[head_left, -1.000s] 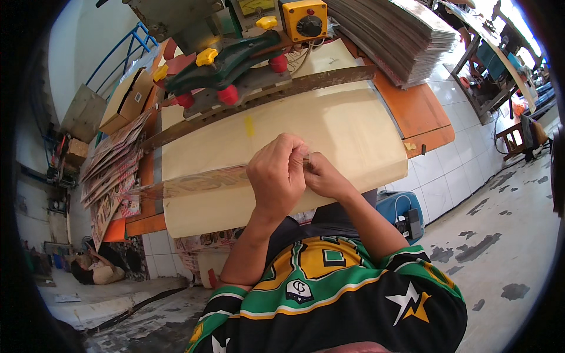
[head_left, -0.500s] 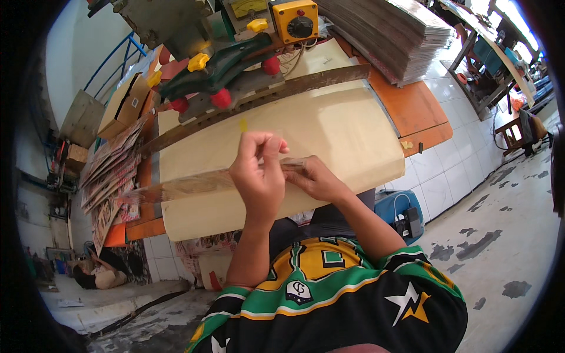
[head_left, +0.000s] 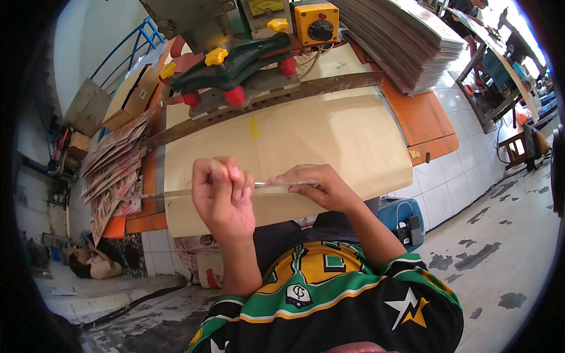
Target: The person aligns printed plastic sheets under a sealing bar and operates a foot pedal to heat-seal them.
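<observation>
A thin, clear plastic sheet (head_left: pixel 176 193), seen nearly edge-on, stretches leftward from my hands above the cream-covered work surface (head_left: pixel 318 129). My right hand (head_left: pixel 329 187) pinches its right end between thumb and fingers. Raised in front of the sheet, my left hand (head_left: pixel 226 197) has its fingers curled in toward the thumb. The sheet passes behind that hand, and whether the curled fingers hold part of it is hidden.
Beyond the cover stands a machine with a dark green bracket (head_left: pixel 235 67), yellow knobs and red feet, beside a yellow control box (head_left: pixel 316 23). A tall stack of boards (head_left: pixel 394 44) rises far right. Printed sheets (head_left: pixel 115 170) and a cardboard box (head_left: pixel 129 97) lie left.
My left hand has moved left and lower, away from my right hand. The plastic sheet now appears thinner, closer to edge-on. My right hand has shifted slightly, still pinching it.
</observation>
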### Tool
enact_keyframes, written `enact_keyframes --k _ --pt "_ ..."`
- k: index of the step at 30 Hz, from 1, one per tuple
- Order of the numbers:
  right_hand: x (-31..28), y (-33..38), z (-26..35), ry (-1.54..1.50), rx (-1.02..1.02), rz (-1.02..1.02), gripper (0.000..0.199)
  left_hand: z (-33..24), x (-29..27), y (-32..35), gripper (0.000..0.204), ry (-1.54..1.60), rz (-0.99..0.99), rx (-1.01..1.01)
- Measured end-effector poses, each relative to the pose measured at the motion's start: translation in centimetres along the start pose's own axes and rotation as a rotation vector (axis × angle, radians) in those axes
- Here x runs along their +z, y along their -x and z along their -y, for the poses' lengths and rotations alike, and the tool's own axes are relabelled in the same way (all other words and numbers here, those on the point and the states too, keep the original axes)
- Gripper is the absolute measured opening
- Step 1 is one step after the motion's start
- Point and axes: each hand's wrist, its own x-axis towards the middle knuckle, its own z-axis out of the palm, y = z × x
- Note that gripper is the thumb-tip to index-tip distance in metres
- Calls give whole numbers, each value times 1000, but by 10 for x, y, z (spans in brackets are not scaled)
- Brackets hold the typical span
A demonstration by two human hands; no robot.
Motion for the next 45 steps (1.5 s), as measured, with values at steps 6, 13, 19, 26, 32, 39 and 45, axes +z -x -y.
enact_keyframes --k 6,13,19,26,32,39,45 --pt "-37 15 15 12 -3 -35 34 -76 -60 -7 12 -112 -28 461" --pt "-141 122 -36 -1 276 -560 8 -163 -171 -7 13 -400 -238 579" --pt "-266 192 -38 -31 145 -663 34 -251 -323 -23 11 -526 -566 732" --pt "-319 205 -44 -39 173 -666 34 -318 -480 -8 18 -526 -755 655" --pt "-301 175 -52 -170 97 -782 25 -268 -423 -5 11 -550 -595 364" --pt "-304 182 -66 -224 130 -831 29 -171 -297 -16 23 -1030 -394 -70" --pt "-301 178 -78 -228 104 -879 32 -104 -245 -24 19 -1259 -38 -149"
